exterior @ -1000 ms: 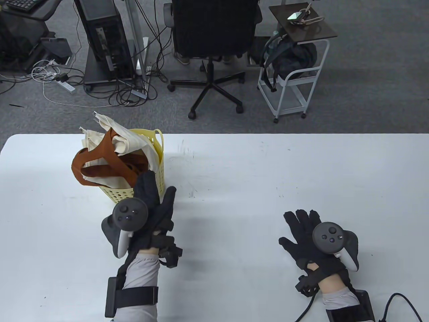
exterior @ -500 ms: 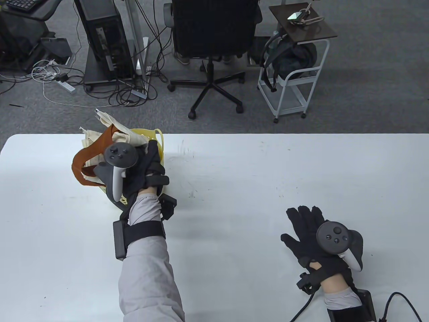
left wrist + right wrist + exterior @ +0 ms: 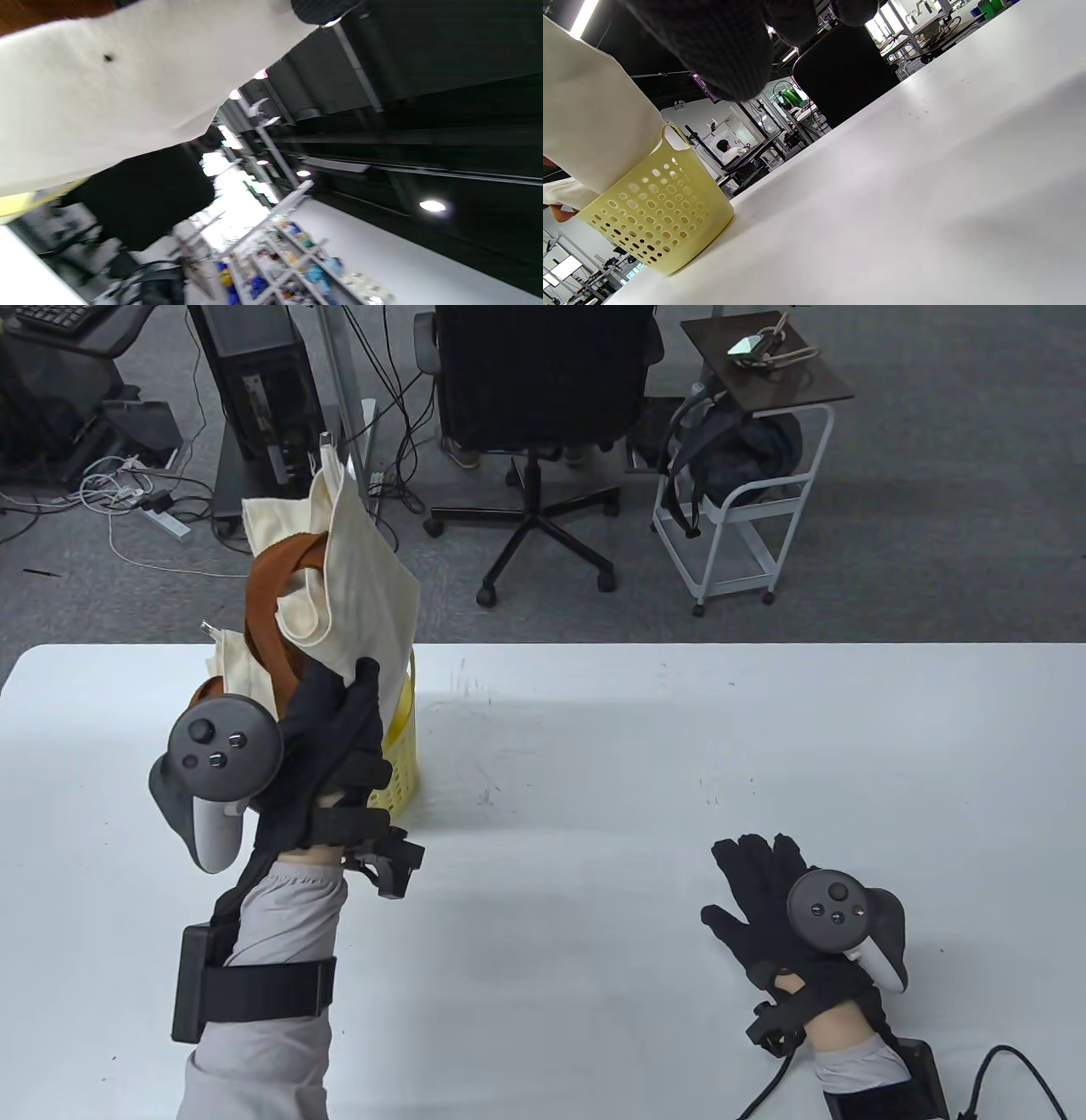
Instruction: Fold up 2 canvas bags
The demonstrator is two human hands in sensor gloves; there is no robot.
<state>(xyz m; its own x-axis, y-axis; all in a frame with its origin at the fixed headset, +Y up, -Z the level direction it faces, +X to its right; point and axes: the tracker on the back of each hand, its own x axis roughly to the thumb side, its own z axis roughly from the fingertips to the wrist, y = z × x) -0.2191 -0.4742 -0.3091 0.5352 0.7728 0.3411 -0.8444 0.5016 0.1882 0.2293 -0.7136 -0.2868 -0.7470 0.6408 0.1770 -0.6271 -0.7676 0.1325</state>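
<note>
A cream canvas bag with rust-brown straps is gripped by the left hand and held raised above the perforated yellow plastic basket, its lower cloth reaching down into the basket. A second cream canvas bag is seen inside the basket, on the side away from the right hand. The right hand is laid flat on the white counter with fingers spread and nothing held, well apart from the basket.
</note>
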